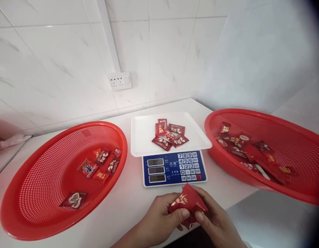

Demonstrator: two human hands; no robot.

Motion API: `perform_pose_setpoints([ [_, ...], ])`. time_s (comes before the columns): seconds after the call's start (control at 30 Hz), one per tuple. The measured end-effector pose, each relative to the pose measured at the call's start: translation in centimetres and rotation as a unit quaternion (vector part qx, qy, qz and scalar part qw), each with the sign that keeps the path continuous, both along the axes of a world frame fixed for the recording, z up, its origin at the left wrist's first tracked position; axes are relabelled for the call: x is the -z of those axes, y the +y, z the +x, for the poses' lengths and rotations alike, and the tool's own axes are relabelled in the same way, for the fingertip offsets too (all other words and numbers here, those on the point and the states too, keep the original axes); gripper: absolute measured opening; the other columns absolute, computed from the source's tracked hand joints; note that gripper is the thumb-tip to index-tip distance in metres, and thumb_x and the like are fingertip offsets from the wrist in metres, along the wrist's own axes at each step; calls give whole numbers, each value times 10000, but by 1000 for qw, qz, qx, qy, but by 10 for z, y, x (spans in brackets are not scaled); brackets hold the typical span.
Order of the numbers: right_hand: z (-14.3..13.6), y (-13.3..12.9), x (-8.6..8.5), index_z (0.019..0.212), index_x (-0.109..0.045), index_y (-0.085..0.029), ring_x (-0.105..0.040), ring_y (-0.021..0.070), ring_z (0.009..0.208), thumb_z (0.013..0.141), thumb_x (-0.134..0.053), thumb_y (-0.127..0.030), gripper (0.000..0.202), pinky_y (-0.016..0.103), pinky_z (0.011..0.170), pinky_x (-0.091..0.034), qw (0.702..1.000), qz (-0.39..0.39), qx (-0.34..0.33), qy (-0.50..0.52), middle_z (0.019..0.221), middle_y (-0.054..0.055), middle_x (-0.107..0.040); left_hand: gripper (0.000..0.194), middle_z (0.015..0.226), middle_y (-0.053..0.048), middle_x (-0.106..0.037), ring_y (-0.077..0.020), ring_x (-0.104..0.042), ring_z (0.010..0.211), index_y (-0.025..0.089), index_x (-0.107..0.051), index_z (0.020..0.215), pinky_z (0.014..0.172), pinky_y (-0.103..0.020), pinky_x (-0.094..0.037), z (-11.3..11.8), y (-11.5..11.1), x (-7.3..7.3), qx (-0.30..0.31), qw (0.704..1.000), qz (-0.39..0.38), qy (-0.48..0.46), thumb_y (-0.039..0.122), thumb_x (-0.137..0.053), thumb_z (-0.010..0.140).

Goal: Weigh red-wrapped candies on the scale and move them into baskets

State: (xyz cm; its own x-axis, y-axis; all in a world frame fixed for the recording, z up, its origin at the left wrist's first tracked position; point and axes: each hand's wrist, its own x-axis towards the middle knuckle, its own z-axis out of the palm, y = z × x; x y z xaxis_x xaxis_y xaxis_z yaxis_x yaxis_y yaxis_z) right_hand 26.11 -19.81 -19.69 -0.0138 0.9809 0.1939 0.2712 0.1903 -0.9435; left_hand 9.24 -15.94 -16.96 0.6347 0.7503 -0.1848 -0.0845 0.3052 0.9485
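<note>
Both of my hands are in front of the scale, near the table's front edge. My left hand (161,217) and my right hand (216,218) grip a red packet (189,199) with gold lettering between them, thumbs on its lower part. Just beyond is a digital scale (174,168) with a blue keypad panel and three small displays. A white tray (141,136) rests on top of it, with several small red packets (176,129) piled in its middle. The underside of the held packet is partly hidden by my fingers.
At the left, a red mesh basket (63,141) holds several small packets. Another red basket (226,165) at the right contains more packets and a white strip. Behind the white table stands a tiled wall with a socket (120,81).
</note>
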Motion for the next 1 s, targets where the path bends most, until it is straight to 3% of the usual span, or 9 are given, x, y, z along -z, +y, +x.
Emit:
perform_pose_setpoints([
  [0.13, -5, -2, -1, 1101, -586, -251, -680, 203, 738, 837, -553, -398, 304, 286, 652, -561, 998, -48, -41, 23, 886, 41, -715, 381, 740, -32, -567, -99, -486, 607, 105, -678, 900, 577, -218, -410, -1, 0, 4, -4, 998, 57, 20, 458, -543, 848],
  [0.33, -6, 2, -11, 1082, -623, -231, -677, 242, 847, 781, -609, -383, 338, 343, 737, -557, 994, -105, -19, 22, 941, 72, -718, 312, 790, -40, -620, -135, -527, 698, 149, -701, 908, 661, -233, -424, -3, 2, 2, 1, 986, 150, 70, 398, -515, 880],
  [0.47, -5, 4, -14, 1104, -625, -219, -671, 256, 887, 756, -643, -382, 384, 361, 777, -548, 996, -91, -10, 8, 981, 90, -711, 321, 817, -59, -658, -159, -563, 732, 148, -710, 925, 699, -247, -435, -3, 2, -4, -14, 982, 174, 73, 398, -514, 881],
  [0.73, -4, 3, -14, 1137, -574, -228, -656, 211, 728, 831, -529, -515, 422, 302, 646, -543, 999, -20, -50, 0, 860, 58, -698, 277, 781, -43, -662, -156, -576, 711, 176, -720, 924, 683, -234, -427, -4, 2, -7, -11, 975, 205, 87, 366, -522, 883],
  [0.9, 1, 4, -22, 890, -600, -205, -593, 186, 681, 861, -416, -596, 432, 279, 605, -489, 999, 18, -47, -15, 773, 45, -620, 276, 768, -34, -663, -149, -570, 709, 169, -716, 862, 671, -216, -403, -4, 1, -6, 11, 968, 217, 124, 382, -540, 870],
  [1.0, 6, 4, -26, 689, -553, -193, -534, 154, 602, 883, -412, -551, 431, 260, 554, -441, 998, 8, -42, -48, 666, 19, -557, 276, 746, -19, -644, -142, -552, 702, 181, -721, 827, 658, -205, -378, -4, 0, -5, 52, 955, 239, 167, 404, -560, 853],
])
